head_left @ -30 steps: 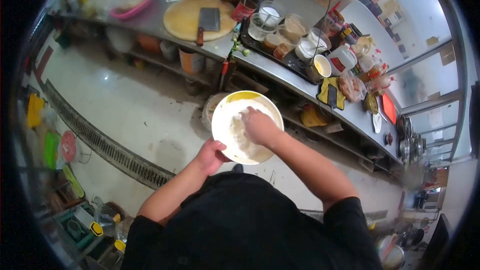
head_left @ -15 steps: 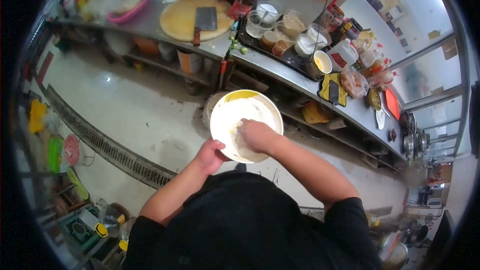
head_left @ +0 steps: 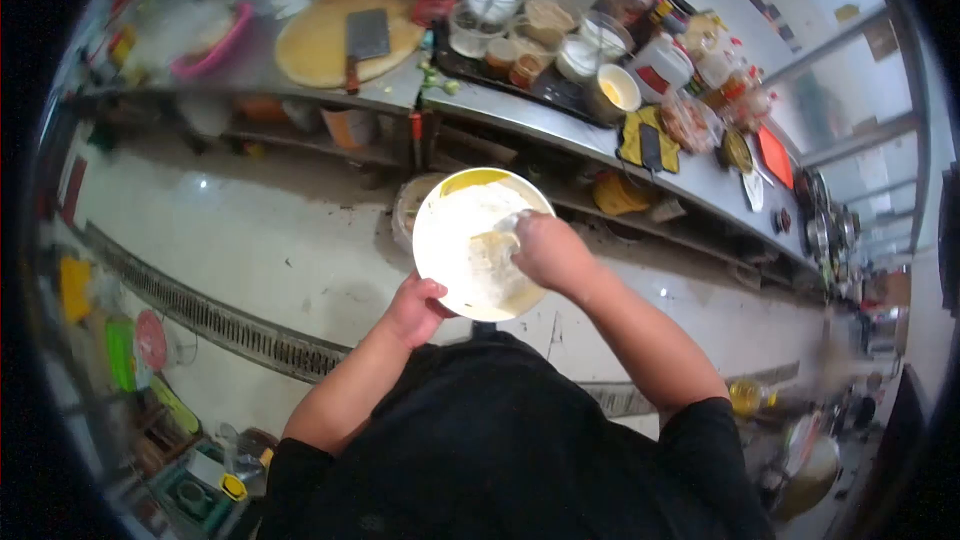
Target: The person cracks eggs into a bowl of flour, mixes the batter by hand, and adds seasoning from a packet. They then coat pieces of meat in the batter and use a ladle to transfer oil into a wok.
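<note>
A white bowl [head_left: 447,297] with a yellow patch inside its far wall is held in front of my body. White powder that looks like flour [head_left: 470,215] fills it, with a pale yellowish, lumpy patch near the middle. My left hand [head_left: 418,310] grips the bowl at its lower left, thumb on the rim and fingers underneath. Over the right side of the bowl, my right hand [head_left: 552,252] is closed, fingers curled down towards the powder. Whatever those fingers hold is hidden.
Ahead runs a metal counter [head_left: 480,103] with a round chopping board [head_left: 300,50], a cleaver [head_left: 367,35], a pink basin [head_left: 215,50], a tray of tubs, a white jug [head_left: 662,65] and a phone on a yellow cloth [head_left: 632,140]. A drain grate [head_left: 220,310] crosses the floor.
My right hand has moved from the bowl's middle to its right side, and more of the yellowish patch shows. My left hand keeps its grip. The camera view has shifted slightly.
</note>
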{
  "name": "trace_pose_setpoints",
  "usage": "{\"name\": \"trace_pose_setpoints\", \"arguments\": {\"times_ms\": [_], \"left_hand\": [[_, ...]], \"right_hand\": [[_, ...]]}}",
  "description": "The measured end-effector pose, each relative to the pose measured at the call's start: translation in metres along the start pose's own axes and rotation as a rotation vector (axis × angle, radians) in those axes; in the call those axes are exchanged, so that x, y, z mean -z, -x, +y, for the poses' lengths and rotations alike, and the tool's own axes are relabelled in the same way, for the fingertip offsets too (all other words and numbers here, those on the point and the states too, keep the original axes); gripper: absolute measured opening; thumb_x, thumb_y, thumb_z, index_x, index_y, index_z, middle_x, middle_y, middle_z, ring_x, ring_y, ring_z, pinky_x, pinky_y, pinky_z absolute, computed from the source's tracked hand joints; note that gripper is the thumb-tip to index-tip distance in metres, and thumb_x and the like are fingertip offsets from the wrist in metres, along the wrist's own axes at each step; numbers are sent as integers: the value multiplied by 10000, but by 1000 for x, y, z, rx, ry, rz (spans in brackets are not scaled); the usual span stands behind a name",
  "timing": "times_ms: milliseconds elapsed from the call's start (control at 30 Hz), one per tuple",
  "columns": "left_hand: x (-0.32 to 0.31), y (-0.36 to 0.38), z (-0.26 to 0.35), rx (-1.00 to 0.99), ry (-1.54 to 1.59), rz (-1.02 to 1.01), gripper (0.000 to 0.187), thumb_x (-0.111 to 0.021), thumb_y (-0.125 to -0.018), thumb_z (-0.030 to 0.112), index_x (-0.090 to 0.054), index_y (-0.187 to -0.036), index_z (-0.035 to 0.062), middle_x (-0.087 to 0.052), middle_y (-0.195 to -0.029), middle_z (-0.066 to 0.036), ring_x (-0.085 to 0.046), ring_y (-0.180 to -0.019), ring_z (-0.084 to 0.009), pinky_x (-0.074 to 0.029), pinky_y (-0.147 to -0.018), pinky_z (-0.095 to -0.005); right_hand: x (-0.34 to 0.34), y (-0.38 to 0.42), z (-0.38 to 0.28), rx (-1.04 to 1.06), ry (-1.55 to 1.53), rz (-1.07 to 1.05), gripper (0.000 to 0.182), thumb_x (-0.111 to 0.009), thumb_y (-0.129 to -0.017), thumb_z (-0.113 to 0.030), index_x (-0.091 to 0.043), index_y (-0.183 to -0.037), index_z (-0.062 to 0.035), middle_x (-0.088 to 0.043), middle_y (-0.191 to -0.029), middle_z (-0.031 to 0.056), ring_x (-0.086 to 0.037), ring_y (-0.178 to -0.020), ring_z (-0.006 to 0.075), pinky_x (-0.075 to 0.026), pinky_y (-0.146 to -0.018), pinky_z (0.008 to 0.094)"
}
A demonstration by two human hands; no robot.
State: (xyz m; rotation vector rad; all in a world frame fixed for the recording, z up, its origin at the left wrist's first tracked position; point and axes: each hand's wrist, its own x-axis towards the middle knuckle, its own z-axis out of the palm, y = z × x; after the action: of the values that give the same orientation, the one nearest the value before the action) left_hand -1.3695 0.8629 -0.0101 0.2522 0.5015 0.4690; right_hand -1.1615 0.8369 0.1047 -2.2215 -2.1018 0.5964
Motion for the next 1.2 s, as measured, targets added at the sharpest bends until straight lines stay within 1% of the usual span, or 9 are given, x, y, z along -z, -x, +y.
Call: {"name": "trace_pose_setpoints", "arguments": {"times_ms": [300, 367, 533, 600, 767, 833, 967, 1100, 1200], "left_hand": [[-47, -56, -70, 343, -287, -177, 578, -506, -682, 35, -408, -1250, 64, -537, -1133, -117, -555, -1014, -289, -495, -825, -468], [-67, -69, -99, 474, -345, -183, 576, -499, -692, 30, -401, -1257, 81, -537, -1128, -117, -555, -1011, -281, -497, -821, -464], [-118, -111, -169, 590, -425, -201, 578, -492, -683, 31, -400, -1252, 73, -535, -1127, -121, -556, -1009, -282, -496, -826, -462], [-140, -133, -200, 623, -473, -221, 577, -489, -679, 34, -404, -1248, 72, -533, -1128, -124, -555, -1010, -284, -495, -829, -462], [-196, -182, -285, 736, -462, -350, 591, -481, -671, 50, -393, -1255, 23, -531, -1154, -146, -556, -1027, -301, -491, -845, -463], [-224, -198, -321, 782, -481, -366, 602, -482, -670, 49, -385, -1262, 1, -530, -1162, -155, -562, -1027, -302, -492, -846, -462], [-271, -231, -391, 916, -523, -460, 598, -486, -677, 52, -379, -1261, -21, -532, -1162, -160, -569, -1022, -297, -498, -851, -443], [-310, -268, -454, 1039, -533, -486, 586, -489, -686, 46, -376, -1254, -43, -537, -1152, -164, -578, -1010, -291, -507, -850, -423], [-342, -301, -507, 1147, -522, -486, 578, -490, -692, 40, -377, -1253, -43, -538, -1148, -171, -583, -1004, -289, -518, -836, -419]], "right_hand": [[-28, 48, 98, -376, 6, 50, 372, -451, -788, -99, -514, -1072, 132, -630, -911, 210, -621, -803, 321, -498, -726, 393], [-34, 69, 118, -148, 131, -101, 379, -430, -800, -127, -522, -1067, 126, -630, -907, 215, -629, -766, 316, -503, -699, 406], [-36, 146, 163, -215, -31, -13, 357, -470, -794, -165, -565, -1090, 11, -593, -995, 205, -620, -783, 342, -510, -696, 399], [-40, 185, 197, -78, -11, 9, 326, -510, -780, -181, -612, -1039, -12, -556, -1020, 189, -592, -831, 336, -494, -735, 393], [-41, 289, 290, -321, 15, -36, 325, -505, -799, -178, -615, -1090, -80, -535, -1066, 154, -558, -916, 317, -497, -742, 383], [-33, 322, 325, -614, -108, 104, 336, -517, -788, -173, -612, -1095, -75, -536, -1068, 155, -562, -901, 319, -496, -753, 375], [-58, 373, 382, -479, -65, 240, 365, -535, -764, -166, -601, -1101, -45, -544, -1031, 169, -574, -875, 317, -495, -737, 389], [-62, 432, 427, -598, -147, 220, 330, -521, -789, -158, -597, -1082, -27, -543, -1025, 181, -579, -875, 314, -490, -742, 404], [-46, 467, 473, -957, -220, 255, 239, -440, -854, -101, -623, -978, -9, -545, -1026, 190, -578, -894, 300, -484, -768, 407]]}}
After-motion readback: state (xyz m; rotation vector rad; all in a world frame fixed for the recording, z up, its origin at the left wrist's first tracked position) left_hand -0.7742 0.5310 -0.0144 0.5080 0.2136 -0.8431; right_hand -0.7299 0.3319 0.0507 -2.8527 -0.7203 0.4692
